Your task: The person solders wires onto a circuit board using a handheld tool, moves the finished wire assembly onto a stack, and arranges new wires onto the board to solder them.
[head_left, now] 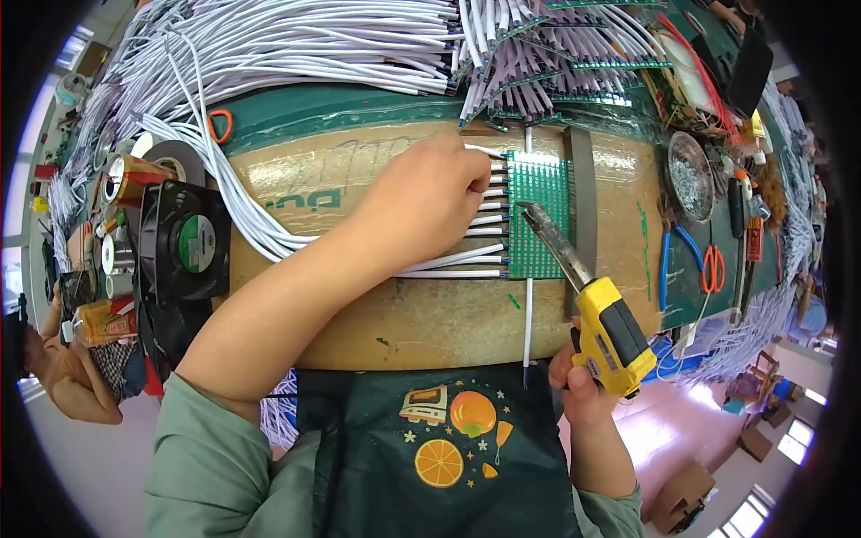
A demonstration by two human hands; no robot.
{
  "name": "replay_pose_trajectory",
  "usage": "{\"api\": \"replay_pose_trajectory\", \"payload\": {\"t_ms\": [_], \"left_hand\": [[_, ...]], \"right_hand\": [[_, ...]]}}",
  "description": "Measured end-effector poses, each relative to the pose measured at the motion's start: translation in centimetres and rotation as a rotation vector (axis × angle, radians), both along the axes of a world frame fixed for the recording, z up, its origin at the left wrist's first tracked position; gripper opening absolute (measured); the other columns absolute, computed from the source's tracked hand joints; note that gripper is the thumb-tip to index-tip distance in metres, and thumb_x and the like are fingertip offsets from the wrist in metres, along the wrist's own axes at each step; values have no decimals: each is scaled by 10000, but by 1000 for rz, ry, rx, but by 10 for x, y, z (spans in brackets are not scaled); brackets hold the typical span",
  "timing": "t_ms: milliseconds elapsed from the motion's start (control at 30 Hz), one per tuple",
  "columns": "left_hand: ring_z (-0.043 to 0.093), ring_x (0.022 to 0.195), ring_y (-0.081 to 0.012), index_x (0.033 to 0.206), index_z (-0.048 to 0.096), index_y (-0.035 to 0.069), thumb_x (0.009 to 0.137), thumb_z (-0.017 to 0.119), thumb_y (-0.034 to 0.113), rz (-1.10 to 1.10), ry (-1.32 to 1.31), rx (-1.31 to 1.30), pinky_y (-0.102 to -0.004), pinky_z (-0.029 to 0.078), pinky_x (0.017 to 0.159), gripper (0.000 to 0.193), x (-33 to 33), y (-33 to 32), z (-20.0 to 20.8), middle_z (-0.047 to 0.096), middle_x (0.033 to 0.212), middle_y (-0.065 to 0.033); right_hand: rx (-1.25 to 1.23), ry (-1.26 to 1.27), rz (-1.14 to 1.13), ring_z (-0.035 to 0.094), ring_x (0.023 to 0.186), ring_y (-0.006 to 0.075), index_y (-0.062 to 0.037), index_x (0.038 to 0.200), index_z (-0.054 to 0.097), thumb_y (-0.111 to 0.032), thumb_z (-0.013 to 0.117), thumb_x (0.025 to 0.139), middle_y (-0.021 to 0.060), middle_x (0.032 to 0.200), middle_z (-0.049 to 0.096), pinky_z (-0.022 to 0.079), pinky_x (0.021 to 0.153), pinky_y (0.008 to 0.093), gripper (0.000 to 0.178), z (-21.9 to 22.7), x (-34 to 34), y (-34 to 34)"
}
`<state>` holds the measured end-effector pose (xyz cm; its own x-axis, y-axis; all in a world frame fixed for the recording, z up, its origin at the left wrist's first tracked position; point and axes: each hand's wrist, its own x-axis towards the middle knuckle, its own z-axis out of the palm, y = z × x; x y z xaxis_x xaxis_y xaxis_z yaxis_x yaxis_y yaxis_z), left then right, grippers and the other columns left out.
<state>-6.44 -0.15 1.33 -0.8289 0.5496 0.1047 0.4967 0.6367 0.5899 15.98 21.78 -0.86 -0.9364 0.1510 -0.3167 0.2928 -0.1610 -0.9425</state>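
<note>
A green circuit board [541,175] lies on the brown work board, with several white cables [453,262] meeting its left edge in a row. My left hand [429,199] is closed at the upper cables beside that edge, fingers pinched on a white cable; the hand covers part of the row. In my right hand [587,390] is a yellow and black soldering gun [613,336]. Its metal tip slants up and left over the board, close to the cable ends; whether it touches cannot be told. One single white cable [528,323] runs down from the board's lower edge.
A dark bar [583,215] stands right of the board. A black fan [184,242] sits at left. Behind are heaped white cables [296,45] and wired boards [556,63]. At right are a metal dish [690,177], blue-handled pliers [665,269] and orange scissors [713,269]. Another person sits far left.
</note>
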Motion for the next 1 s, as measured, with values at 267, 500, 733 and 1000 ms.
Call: {"api": "replay_pose_trajectory", "payload": {"t_ms": [267,500,733,1000], "left_hand": [[607,881,-347,815,663,46,821,663,146,-37,24,-68,-452,491,787,101,9,-6,2,608,865,-136],[608,894,-371,866,610,4,876,600,110,-70,122,-158,-475,487,775,107,14,-1,3,614,875,-172],[617,848,-407,909,592,15,905,590,144,-24,25,-160,-500,480,768,128,16,4,3,648,857,-201],[623,865,-404,867,643,20,887,610,185,6,-42,-65,-508,478,780,170,13,7,5,656,865,-197]], "right_hand": [[67,47,-3,461,547,112,17,1364,440,-397,816,785,24,694,485,388,498,262,804,-6,3,3],[-38,22,-25,459,545,112,25,1366,436,-397,810,793,16,693,466,388,500,260,804,0,-1,-1],[50,100,-6,463,545,114,24,1352,443,-390,803,804,24,696,484,387,499,262,775,-10,1,2],[124,80,-1,478,564,124,12,1311,461,-389,807,804,26,703,495,390,513,272,733,-17,8,6]]}}
